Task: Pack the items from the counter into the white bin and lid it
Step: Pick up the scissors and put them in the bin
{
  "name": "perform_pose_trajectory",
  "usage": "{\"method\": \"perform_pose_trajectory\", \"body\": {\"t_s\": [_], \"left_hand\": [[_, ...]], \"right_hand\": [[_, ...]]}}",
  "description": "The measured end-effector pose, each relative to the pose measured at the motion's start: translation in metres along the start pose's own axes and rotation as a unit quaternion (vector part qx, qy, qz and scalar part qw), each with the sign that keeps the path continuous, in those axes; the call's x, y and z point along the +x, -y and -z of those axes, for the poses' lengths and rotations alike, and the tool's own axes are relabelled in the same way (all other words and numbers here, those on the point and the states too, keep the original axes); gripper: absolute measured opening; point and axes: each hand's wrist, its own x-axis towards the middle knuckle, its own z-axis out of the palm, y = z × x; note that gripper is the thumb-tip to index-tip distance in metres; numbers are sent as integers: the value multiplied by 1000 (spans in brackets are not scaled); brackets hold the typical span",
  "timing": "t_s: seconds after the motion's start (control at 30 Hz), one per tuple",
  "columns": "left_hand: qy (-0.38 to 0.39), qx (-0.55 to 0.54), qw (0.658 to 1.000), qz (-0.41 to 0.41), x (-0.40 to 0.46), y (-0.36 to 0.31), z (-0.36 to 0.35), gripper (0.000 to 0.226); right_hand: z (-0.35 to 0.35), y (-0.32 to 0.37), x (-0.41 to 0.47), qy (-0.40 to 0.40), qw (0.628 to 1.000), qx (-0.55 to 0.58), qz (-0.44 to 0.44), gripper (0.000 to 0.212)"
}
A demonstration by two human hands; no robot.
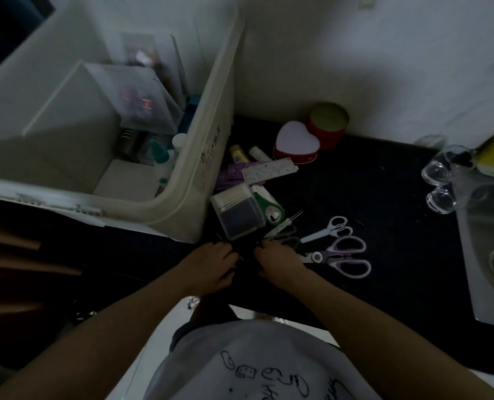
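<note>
Dark counter [370, 197]: both hands, left [214, 262] and right [277, 262], curled on something dark, grip unclear. Bin [205, 157] up-left; next, lift it in.

Dark thing [247, 255] between both hands, unidentifiable.

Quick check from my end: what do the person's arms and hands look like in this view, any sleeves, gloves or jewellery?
Both forearms are bare to the frame's bottom edge, with no sleeves showing. The left hand and right hand wear no gloves; no rings or watch are visible in the dim light. The person wears a white top with black doodle print.
</note>
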Motion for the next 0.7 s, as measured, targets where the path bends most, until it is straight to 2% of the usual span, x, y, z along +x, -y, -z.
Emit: {"method": "perform_pose_trajectory", "body": {"t_s": [0.1, 0.17, 0.3, 0.4, 0.47, 0.57, 0.7], "left_hand": [[19, 14, 1000, -10, -18, 13, -3, 52], [61, 46, 997, -3, -32, 21, -6, 68], [134, 94, 986, 25, -50, 29, -8, 83], [167, 87, 981, 48, -44, 23, -6, 79], [181, 58, 979, 74, -34, 18, -4, 63], [132, 43, 987, 86, -18, 11, -2, 42], [86, 44, 993, 69, -1, 9, -5, 44]], "right_hand": [[0, -3, -2, -10, 1000, 25, -5, 39], [3, -4, -2, -18, 999, 43, -8, 36], [5, -3, -1, -24, 998, 60, -13, 33], [5, 0, 1, -21, 998, 59, -10, 31], [6, 2, 3, -16, 998, 57, -11, 31], [6, 4, 6, -13, 998, 56, -21, 32], [10, 0, 6, -16, 998, 50, -34, 33]]}}
